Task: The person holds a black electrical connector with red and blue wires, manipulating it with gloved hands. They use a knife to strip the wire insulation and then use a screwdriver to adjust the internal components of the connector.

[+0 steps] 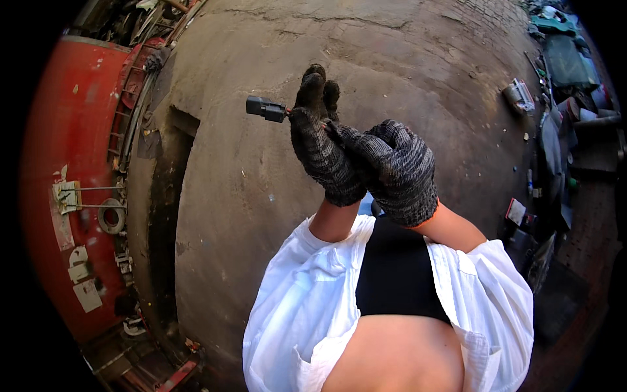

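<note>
Both my hands wear grey-black knitted gloves, darkly soiled at the left fingertips. Raised in front of my chest, my left hand [321, 140] is closed on the short wires of a black electrical connector [266, 109]. The connector sticks out to the left of that hand, and a bit of reddish wire shows where it meets the glove. My right hand [397, 164] lies against the left palm, its fingers bent into a pinch near the left fingers. Whatever is between its fingertips is hidden by the gloves.
Worn concrete ground [241, 189] spreads below, with a long dark pit [171, 196] on the left. Beyond it stands a red metal wall [85, 124] with pipes and a tyre [112, 216]. Scrap and a dark green bin [567, 60] line the right side.
</note>
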Demonstrator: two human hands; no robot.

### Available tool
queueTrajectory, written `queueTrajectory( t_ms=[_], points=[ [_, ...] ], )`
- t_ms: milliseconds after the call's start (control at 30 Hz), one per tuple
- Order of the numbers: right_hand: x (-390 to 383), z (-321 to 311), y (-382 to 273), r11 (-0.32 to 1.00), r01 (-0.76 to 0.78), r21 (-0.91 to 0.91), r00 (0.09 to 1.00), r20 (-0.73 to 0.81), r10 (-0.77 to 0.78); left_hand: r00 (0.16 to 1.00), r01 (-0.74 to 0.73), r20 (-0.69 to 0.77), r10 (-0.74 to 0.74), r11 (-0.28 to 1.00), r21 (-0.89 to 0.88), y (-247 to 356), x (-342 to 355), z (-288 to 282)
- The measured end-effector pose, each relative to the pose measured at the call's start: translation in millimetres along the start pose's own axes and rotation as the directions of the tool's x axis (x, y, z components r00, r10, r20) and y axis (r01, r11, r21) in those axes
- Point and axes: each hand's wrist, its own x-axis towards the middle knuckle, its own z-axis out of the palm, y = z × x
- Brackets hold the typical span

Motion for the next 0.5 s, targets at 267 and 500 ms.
queueTrajectory(
  t_ms=[267,500],
  points=[
    [73,14,84,0.984,-0.165,-0.061,0.985,-0.05,0.162,0.994,0.105,0.024,-0.108,0.987,0.118,-81,86,40],
    [139,21,201,0.963,-0.25,0.103,0.962,-0.085,0.259,0.999,0.003,0.043,-0.01,0.987,0.161,-160,189,67]
  ],
)
